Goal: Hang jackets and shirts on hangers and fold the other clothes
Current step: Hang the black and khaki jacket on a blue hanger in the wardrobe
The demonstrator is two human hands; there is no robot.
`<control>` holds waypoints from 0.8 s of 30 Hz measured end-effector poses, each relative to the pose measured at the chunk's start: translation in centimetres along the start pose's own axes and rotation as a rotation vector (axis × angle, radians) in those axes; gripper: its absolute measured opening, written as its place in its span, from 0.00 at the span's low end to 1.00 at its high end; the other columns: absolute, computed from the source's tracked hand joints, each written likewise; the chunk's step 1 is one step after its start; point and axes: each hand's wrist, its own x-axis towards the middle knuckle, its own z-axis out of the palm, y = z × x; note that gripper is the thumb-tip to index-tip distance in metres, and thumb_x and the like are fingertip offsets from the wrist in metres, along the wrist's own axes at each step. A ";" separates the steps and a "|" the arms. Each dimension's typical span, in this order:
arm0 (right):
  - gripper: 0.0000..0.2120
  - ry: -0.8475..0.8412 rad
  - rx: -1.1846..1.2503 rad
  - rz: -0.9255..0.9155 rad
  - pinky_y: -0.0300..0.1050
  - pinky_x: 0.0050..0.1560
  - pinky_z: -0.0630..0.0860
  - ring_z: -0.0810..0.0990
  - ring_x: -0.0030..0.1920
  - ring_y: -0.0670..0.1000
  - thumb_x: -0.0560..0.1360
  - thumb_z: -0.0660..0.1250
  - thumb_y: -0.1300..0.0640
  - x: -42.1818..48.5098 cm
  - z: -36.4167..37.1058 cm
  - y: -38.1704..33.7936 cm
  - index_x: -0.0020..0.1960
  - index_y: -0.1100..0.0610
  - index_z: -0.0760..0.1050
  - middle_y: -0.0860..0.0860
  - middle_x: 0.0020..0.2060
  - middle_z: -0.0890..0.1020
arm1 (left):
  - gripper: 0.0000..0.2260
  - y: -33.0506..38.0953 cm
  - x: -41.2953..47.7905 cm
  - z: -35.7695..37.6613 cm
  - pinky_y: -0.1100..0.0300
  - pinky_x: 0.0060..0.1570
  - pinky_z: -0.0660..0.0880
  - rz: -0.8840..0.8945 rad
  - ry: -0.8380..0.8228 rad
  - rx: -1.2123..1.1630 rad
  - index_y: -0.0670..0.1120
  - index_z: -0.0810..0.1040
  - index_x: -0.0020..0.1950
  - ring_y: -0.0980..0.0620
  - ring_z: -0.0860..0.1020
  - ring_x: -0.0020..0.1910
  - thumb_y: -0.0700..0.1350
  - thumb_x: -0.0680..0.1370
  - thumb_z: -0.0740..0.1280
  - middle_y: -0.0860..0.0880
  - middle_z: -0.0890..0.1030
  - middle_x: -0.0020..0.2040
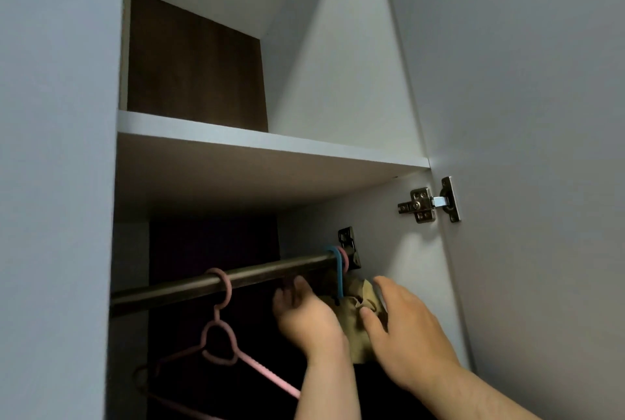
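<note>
Right hand [402, 328] – tan shirt [362, 314] | blue hanger [339, 276] hook over rod [263, 272]

Dark metal rod [263, 272] open between pink plastic hanger hook [225, 287] and blue hanger hook [336, 270]; white shelf [270, 152] close overhead; right end crowded by tan garment [358, 321].

We find no readable text, label, brand or number anywhere; the door hinge [429, 201] shows only bare metal and screws, with no stamp we can make out.
</note>
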 end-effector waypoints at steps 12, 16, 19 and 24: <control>0.18 -0.029 0.020 0.159 0.46 0.66 0.67 0.72 0.66 0.48 0.82 0.54 0.49 -5.6 -3.7 -1.0 0.72 0.45 0.64 0.44 0.66 0.74 | 0.16 4.3 -7.7 -6.1 0.64 0.55 0.72 0.262 -0.411 0.589 0.45 0.76 0.66 0.55 0.77 0.57 0.43 0.78 0.67 0.49 0.79 0.59; 0.23 -0.070 0.051 0.254 0.49 0.70 0.66 0.69 0.70 0.50 0.82 0.55 0.47 -8.2 -5.7 -1.0 0.76 0.47 0.58 0.45 0.72 0.69 | 0.16 6.6 -9.0 -9.2 0.64 0.59 0.71 0.422 -0.536 0.874 0.51 0.76 0.65 0.58 0.75 0.58 0.47 0.78 0.68 0.58 0.77 0.55; 0.24 -0.076 0.026 0.253 0.49 0.70 0.66 0.68 0.71 0.49 0.81 0.55 0.47 -10.2 -7.3 -1.5 0.76 0.48 0.58 0.45 0.72 0.69 | 0.19 8.5 -10.4 -11.2 0.67 0.60 0.68 0.507 -0.670 1.047 0.53 0.73 0.69 0.62 0.72 0.58 0.49 0.78 0.67 0.62 0.75 0.58; 0.17 -0.093 -0.090 0.159 0.47 0.64 0.69 0.72 0.65 0.48 0.80 0.57 0.48 -13.6 -9.4 -3.2 0.69 0.46 0.64 0.44 0.64 0.74 | 0.23 11.4 -13.6 -13.8 0.62 0.66 0.67 0.718 -0.740 1.379 0.57 0.65 0.73 0.59 0.68 0.69 0.56 0.78 0.63 0.60 0.71 0.69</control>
